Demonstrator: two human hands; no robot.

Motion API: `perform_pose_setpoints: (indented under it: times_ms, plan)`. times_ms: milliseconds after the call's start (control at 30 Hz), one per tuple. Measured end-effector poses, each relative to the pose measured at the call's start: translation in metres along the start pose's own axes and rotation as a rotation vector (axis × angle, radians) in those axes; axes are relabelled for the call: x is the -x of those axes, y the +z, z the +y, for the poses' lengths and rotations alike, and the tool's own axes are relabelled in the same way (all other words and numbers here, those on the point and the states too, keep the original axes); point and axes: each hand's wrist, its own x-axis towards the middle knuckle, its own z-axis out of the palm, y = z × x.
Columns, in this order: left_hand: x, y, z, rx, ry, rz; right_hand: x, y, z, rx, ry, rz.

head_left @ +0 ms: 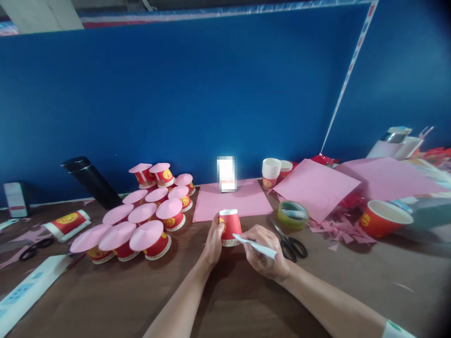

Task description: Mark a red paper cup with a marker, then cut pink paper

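Observation:
A red paper cup (230, 224) stands upside down in front of me, its wider rim low and a zigzag line along the white band there. My left hand (213, 241) grips the cup's left side with thumb and fingers. In my right hand (265, 253) is a white marker pen (259, 248), its tip at the lower right of the cup. Left of my hands stand several upturned red cups topped with pink paper cones (146, 235). Behind the held cup lies a stack of pink paper (232, 199).
Scissors (289, 241) and a tape roll (292, 216) lie right of my hand. Beyond are stacked cups (271, 172), pink sheets (317, 188), paper scraps (343, 230) and an open red cup (382, 219). Leftward are a black flask (93, 183) and a power strip (30, 295).

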Motion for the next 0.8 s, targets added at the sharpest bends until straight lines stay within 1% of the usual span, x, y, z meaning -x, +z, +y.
perform_pose_setpoints:
  times_ms: [167,400,633,800]
  plan:
    - [0.0007,-0.001,0.0016,-0.038,0.0,-0.025,-0.002,-0.0005,-0.0023,0.02,0.004,0.005]
    - [0.0022,-0.001,0.0062,-0.098,0.0,-0.042,-0.0047,-0.0037,-0.0028,0.039,0.031,-0.022]
    - [0.0016,-0.0015,0.0048,-0.075,-0.003,-0.023,-0.0056,-0.0046,-0.0028,0.032,0.056,-0.018]
    - [0.0013,-0.0029,0.0046,-0.059,0.011,-0.043,-0.0061,-0.0051,-0.002,0.021,0.089,0.013]
